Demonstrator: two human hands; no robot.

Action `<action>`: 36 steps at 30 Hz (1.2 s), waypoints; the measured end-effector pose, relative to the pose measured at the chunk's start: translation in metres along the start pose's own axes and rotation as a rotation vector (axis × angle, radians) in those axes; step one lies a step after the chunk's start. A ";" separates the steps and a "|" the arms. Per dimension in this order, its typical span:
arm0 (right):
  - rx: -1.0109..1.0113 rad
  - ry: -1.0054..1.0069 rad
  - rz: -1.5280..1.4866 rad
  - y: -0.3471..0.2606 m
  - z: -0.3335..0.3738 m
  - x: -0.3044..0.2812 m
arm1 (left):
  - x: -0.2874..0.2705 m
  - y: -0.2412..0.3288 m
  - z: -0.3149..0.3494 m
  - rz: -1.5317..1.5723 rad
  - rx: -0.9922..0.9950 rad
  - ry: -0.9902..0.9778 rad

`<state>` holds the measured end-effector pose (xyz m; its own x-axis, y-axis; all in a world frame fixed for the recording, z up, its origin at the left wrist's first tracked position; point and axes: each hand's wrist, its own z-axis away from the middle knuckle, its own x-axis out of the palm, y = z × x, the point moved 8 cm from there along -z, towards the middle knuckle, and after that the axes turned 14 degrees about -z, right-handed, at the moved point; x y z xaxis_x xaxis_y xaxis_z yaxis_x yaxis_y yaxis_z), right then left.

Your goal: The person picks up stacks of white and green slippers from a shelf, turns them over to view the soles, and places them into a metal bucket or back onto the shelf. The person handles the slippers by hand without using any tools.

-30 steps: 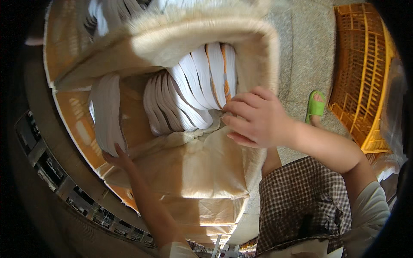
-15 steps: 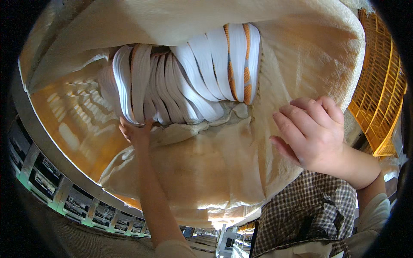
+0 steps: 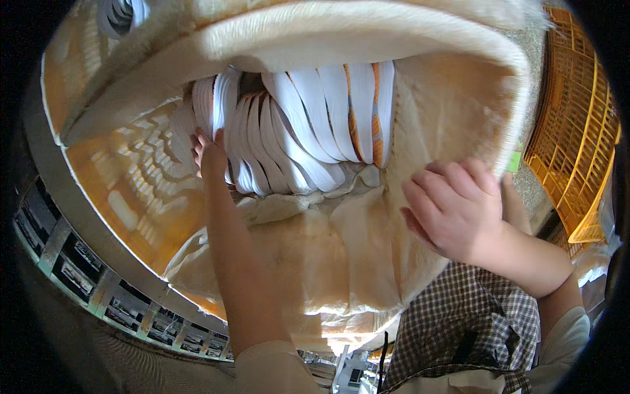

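Observation:
White shoe soles (image 3: 292,118) stand packed on edge in rows inside a large cream woven sack (image 3: 315,243). A few at the right of the row show orange, patterned undersides. My left hand (image 3: 210,157) reaches into the sack at the row's left end. Its thumb and fingers close round the lower end of one upright white sole (image 3: 225,98); its fingertips are partly hidden. Over the right inner side of the sack hangs my right hand (image 3: 453,203), its fingers curled inward and its back showing. What lies inside that grip, if anything, is hidden.
Yellow plastic crates (image 3: 577,131) stand beyond the sack's right side. Sunlight falls on the sack's orange-lit left wall (image 3: 125,197). More white soles (image 3: 123,16) show at the upper left. A checked apron (image 3: 459,322) covers my front, against the near rim.
My left hand has moved up, and the leftmost white sole has shifted right and up with it. The sack's far rim has come down in view. My right hand stays curled, slightly further left.

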<state>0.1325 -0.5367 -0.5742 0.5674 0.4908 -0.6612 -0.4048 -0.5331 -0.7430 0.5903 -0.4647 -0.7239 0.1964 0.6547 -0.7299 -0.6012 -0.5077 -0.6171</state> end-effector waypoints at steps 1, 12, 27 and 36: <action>-0.002 -0.019 0.007 0.000 0.002 0.003 | -0.007 0.001 0.007 -0.093 -0.022 0.008; -0.055 -0.030 -0.503 -0.025 0.039 -0.090 | -0.236 0.058 0.439 0.962 0.362 0.232; 0.331 -0.590 -0.275 -0.094 0.213 -0.211 | -0.532 -0.381 0.607 1.588 -0.113 1.188; 0.523 -0.530 -0.040 -0.094 0.223 -0.262 | -0.290 -0.523 0.389 2.321 -0.833 0.337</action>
<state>-0.1379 -0.4616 -0.3538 0.2204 0.8400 -0.4958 -0.7544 -0.1754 -0.6325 0.5464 -0.1708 -0.0748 0.0890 -0.9945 -0.0555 0.3125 -0.0250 0.9496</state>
